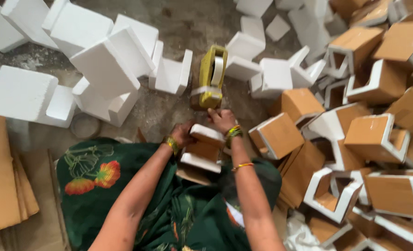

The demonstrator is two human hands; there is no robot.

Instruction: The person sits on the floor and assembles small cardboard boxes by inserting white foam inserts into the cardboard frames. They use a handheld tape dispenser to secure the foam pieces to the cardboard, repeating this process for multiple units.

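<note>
you've got both hands, left hand (182, 135) and right hand (221, 120), clamped on the foam-and-cardboard corner piece (201, 148) over your lap, mid-taping i'd guess, so reaching the yellow tape dispenser (211, 76) looks next.

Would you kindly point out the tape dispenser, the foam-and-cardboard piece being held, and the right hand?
tape dispenser (211, 76), head view, yellow frame.
foam-and-cardboard piece (201, 149), head view, brown cardboard side.
right hand (221, 120), head view, its back.

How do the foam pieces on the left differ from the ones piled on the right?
The left foam pieces are bare white; the right foam pieces carry brown cardboard faces. The left ones lie spread on the floor; the right ones are heaped in a dense pile. Both are white foam corner shapes.
</note>
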